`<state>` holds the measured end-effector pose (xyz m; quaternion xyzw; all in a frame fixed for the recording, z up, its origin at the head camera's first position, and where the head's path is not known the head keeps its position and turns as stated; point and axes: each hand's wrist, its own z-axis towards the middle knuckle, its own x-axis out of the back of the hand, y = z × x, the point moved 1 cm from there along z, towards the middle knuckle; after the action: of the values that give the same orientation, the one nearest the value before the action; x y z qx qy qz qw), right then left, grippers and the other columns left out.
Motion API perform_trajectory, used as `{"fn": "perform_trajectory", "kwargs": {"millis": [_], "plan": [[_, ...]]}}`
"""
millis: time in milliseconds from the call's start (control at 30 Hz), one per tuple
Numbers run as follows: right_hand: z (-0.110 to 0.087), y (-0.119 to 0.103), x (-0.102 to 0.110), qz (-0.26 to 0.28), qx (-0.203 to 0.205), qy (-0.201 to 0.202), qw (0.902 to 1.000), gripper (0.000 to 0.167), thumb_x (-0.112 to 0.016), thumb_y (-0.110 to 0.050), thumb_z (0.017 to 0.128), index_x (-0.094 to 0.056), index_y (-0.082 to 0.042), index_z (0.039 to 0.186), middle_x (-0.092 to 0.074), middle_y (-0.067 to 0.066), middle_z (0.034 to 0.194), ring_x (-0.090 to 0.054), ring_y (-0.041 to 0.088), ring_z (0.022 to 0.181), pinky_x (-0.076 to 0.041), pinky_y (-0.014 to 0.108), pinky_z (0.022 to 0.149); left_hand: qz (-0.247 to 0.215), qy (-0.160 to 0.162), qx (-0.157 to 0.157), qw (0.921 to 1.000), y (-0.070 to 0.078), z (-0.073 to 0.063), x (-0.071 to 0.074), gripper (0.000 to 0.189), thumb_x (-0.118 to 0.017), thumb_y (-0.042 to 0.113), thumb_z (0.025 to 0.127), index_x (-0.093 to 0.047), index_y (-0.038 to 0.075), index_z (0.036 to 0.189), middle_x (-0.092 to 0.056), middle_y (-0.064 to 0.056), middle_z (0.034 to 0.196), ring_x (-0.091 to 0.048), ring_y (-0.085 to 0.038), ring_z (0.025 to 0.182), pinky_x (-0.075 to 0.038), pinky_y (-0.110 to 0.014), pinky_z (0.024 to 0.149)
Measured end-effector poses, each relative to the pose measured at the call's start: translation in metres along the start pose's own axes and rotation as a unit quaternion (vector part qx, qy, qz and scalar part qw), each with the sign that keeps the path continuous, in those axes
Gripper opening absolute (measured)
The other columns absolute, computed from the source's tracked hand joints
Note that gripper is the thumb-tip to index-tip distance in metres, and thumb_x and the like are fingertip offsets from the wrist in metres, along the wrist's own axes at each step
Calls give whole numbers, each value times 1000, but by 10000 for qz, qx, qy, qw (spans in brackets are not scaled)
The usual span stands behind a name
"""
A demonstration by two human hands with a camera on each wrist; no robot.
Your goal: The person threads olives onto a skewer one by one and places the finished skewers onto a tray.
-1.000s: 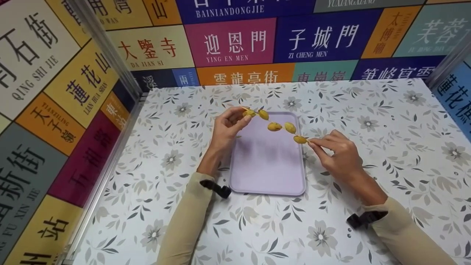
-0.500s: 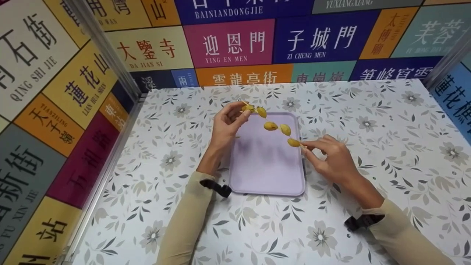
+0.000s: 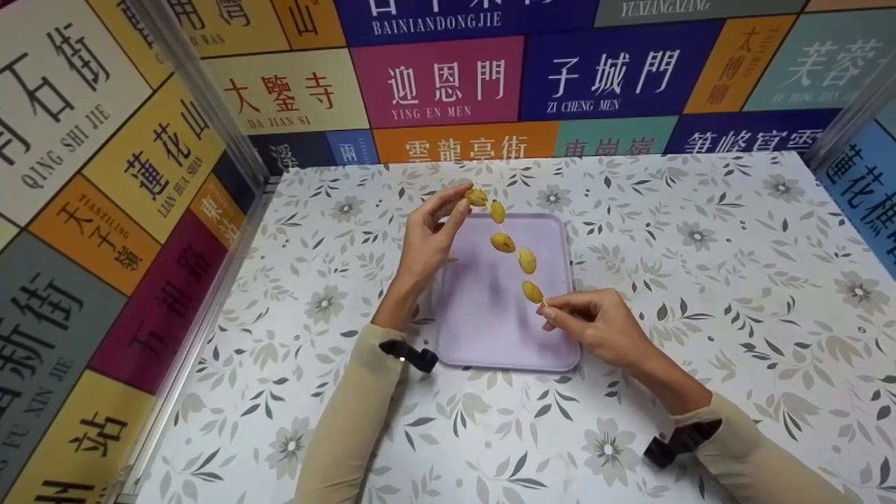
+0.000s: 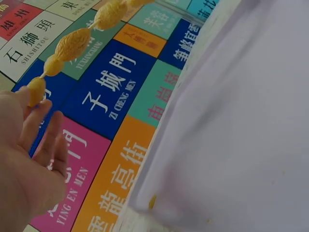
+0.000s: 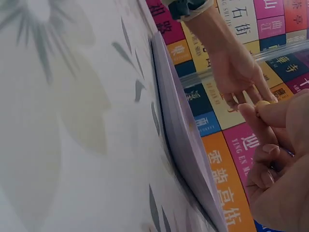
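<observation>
A strand of several yellow, wrinkled, olive-like oval fruits (image 3: 502,242) hangs slantwise above a pale purple tray (image 3: 476,343). Thin pale string shows between the fruits. My left hand (image 3: 425,241) pinches the topmost fruit between thumb and fingers, over the tray's far left corner. Lower down, near the tray's right side, my right hand (image 3: 595,325) pinches the string end just below the last fruit. In the left wrist view the strand (image 4: 72,43) runs up and away from the left hand (image 4: 34,159). The right hand's fingers (image 5: 265,159) mostly hide the strand in the right wrist view.
The tray lies on a table (image 3: 301,392) covered in white leaf-and-flower print. A small yellow scrap (image 4: 152,201) lies at the tray's edge. Printed sign panels (image 3: 448,80) stand behind and to the left. Each wrist wears a black strap (image 3: 409,355).
My right hand has moved left and toward me, bringing the strand's lower end over the tray. My left hand has risen slightly, and the strand hangs more steeply.
</observation>
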<state>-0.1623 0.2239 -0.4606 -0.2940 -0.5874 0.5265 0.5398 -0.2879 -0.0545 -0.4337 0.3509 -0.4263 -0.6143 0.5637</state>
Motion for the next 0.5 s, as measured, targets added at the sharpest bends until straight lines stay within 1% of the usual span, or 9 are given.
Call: {"fn": "perform_trajectory", "kwargs": {"millis": [33,100,133,200,267,333,367,433,500], "plan": [[0,-1,-2,224,-88,15,9997,22,-79,-15,101,-82,3,114,-83,13,92,-78,23,87,-59,21,74,287,9,33,9996,-1,0,3,35,-68,24,109,-70,12,142,-77,-3,135,-74,-16,121,-59,-32,94],[-1,-3,-5,555,-293,84,9980,26,-77,-13,102,-79,8,117,-83,12,91,-79,22,98,-59,21,86,910,55,80,9958,-5,-1,10,33,-68,21,109,-72,11,139,-79,-4,131,-75,-18,116,-59,-35,92],[-1,-3,-7,686,-420,130,9967,28,-76,-12,102,-78,10,119,-83,10,90,-79,21,102,-58,21,91,1215,95,120,9925,-7,-2,13,31,-69,18,108,-73,10,137,-80,-5,129,-75,-20,114,-59,-37,92],[0,-5,-9,923,-775,236,9924,32,-75,-14,103,-76,11,123,-83,2,88,-77,18,107,-55,19,94,1747,188,295,9840,-12,-4,19,26,-70,13,105,-76,7,130,-81,-9,121,-76,-24,106,-60,-39,93],[1,-7,-12,1145,-1181,336,9858,36,-75,-18,103,-75,10,125,-82,-4,87,-74,13,103,-53,20,87,2117,266,573,9753,-17,-8,24,22,-71,8,102,-78,5,123,-81,-12,115,-75,-26,98,-61,-39,88],[2,-9,-15,1373,-1575,415,9770,37,-76,-21,103,-76,7,127,-81,-6,87,-68,10,90,-48,22,76,2435,247,890,9655,-21,-12,29,20,-72,7,101,-79,4,119,-81,-13,110,-74,-27,92,-60,-35,82],[3,-10,-16,1475,-1764,439,9722,37,-77,-22,103,-76,5,127,-80,-7,88,-65,8,85,-46,22,72,2566,217,1049,9606,-23,-14,31,20,-72,7,100,-79,4,119,-81,-14,108,-73,-27,89,-59,-33,79],[5,-11,-20,1715,-2071,481,9619,35,-77,-21,102,-77,3,128,-80,-6,89,-55,6,73,-42,20,65,2779,116,1291,9518,-26,-17,33,21,-72,7,99,-79,3,119,-80,-14,106,-73,-26,87,-57,-31,76],[7,-11,-24,1977,-2282,527,9519,34,-76,-16,102,-75,4,130,-79,-5,90,-47,5,65,-37,19,59,2918,16,1463,9452,-29,-19,34,21,-72,8,99,-79,3,119,-80,-14,105,-75,-26,90,-57,-31,78]]}}
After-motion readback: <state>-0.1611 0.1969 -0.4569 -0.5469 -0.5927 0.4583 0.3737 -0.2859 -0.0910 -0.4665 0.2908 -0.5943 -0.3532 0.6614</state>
